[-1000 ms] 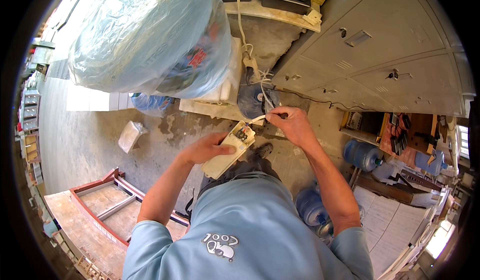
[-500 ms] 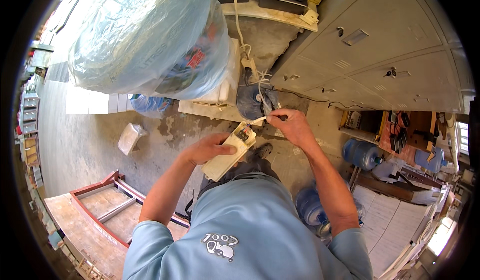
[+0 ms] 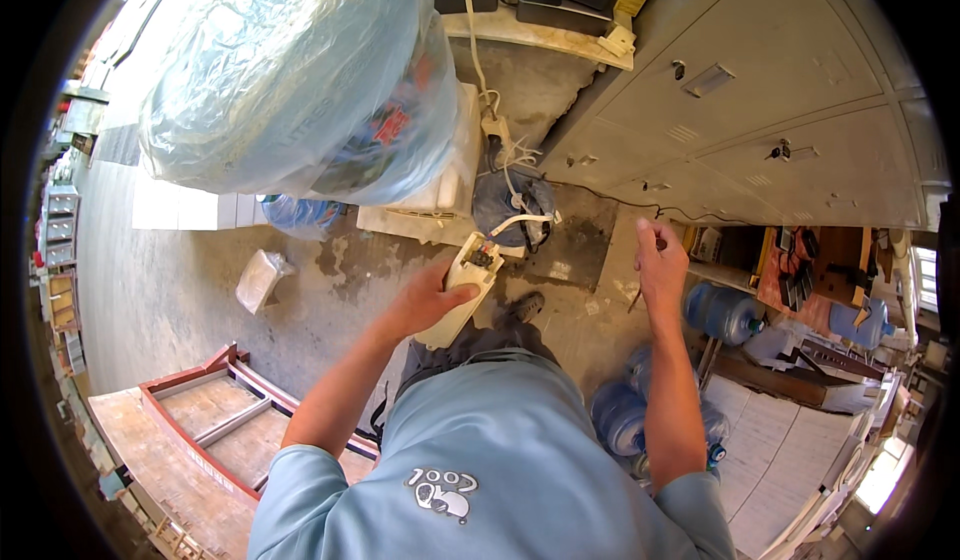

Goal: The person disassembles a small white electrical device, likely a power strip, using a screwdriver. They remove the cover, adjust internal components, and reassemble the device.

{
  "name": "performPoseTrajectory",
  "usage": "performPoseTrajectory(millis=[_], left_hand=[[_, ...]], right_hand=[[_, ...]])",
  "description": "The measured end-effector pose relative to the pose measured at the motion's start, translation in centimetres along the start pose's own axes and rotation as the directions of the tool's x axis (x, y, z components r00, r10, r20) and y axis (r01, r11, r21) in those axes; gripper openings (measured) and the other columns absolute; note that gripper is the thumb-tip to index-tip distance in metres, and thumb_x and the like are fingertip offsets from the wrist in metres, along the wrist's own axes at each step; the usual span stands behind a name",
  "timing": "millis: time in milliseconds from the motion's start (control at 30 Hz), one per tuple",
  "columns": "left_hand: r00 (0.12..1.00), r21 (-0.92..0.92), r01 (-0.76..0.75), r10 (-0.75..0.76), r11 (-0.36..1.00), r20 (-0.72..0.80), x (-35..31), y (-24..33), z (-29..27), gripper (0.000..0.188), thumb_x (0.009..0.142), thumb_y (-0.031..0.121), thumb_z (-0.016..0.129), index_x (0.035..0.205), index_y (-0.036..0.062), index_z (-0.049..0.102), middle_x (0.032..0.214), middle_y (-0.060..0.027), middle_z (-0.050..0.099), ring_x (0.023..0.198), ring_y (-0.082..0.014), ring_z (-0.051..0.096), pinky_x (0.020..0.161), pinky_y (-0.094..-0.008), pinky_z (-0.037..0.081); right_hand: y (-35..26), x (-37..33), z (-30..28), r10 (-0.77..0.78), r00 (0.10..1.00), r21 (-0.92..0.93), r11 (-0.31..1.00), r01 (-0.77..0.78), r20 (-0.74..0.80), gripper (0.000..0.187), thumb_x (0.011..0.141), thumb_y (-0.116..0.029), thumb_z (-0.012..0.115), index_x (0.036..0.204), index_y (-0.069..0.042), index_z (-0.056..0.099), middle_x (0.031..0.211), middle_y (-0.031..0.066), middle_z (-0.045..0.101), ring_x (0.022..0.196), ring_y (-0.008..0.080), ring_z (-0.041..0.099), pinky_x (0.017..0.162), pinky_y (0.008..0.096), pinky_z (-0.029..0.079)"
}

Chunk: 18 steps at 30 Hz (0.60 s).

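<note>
My left hand (image 3: pixel 428 300) is closed round a long cream plastic electrical box (image 3: pixel 452 318), its thumb lying across the top. The box's far end is uncovered and shows small dark and red parts (image 3: pixel 482 257). A white cable (image 3: pixel 520 222) arches just beyond that end, its other end loose; whether it joins the box is hard to tell. Off to the right, apart from the box, my right hand (image 3: pixel 662 268) is raised with its fingers curled. A thin dark stick-like shape shows beside it; I cannot make out whether the hand holds it.
A big plastic-wrapped bundle (image 3: pixel 290 80) stands at the far left. Grey metal lockers (image 3: pixel 740 110) line the far right. Blue water bottles (image 3: pixel 618 415) stand near my right arm. A red-framed panel (image 3: pixel 215 415) lies at the near left, and a wrapped packet (image 3: pixel 262 280) on the floor.
My right hand has let go of the white cable by the box and swung right. The cable now arches free. My left hand has tilted the box more upright.
</note>
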<state>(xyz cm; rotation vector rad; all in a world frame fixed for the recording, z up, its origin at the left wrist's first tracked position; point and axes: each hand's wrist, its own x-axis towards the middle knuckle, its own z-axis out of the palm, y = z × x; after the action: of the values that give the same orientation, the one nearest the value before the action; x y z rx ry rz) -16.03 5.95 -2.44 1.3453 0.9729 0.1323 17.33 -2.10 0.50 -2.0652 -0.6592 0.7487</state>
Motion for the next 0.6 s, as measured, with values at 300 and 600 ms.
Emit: performPoseTrajectory(millis=[300,600], left_hand=[[0.970,-0.806,0.241,-0.151,0.541,0.188,3.4,2.5,2.6,0.044,0.097,0.034,0.059,0.121,-0.0035,0.055,0.107,-0.0199,0.067,0.091,-0.0289,0.069,0.079,-0.0386,0.059],[0.936,-0.927,0.308,-0.243,0.216,0.254,8.7,4.3,7.8,0.038,0.102,0.031,0.050,0.119,-0.0026,0.052,0.103,-0.0244,0.065,0.093,-0.0366,0.067,0.082,-0.0484,0.057]], right_hand=[[3.8,-3.3,-0.6,0.053,0.982,0.061,0.996,-0.065,0.180,0.025,0.089,-0.025,0.071,0.090,0.000,0.068,0.063,-0.0049,0.052,0.057,0.0038,0.042,0.051,0.0233,0.034],[0.0,-7.8,0.4,0.077,0.872,0.154,0.973,-0.171,0.483,0.043,0.094,-0.042,0.062,0.085,0.000,0.068,0.061,-0.0010,0.054,0.053,0.0049,0.043,0.048,0.0224,0.033]])
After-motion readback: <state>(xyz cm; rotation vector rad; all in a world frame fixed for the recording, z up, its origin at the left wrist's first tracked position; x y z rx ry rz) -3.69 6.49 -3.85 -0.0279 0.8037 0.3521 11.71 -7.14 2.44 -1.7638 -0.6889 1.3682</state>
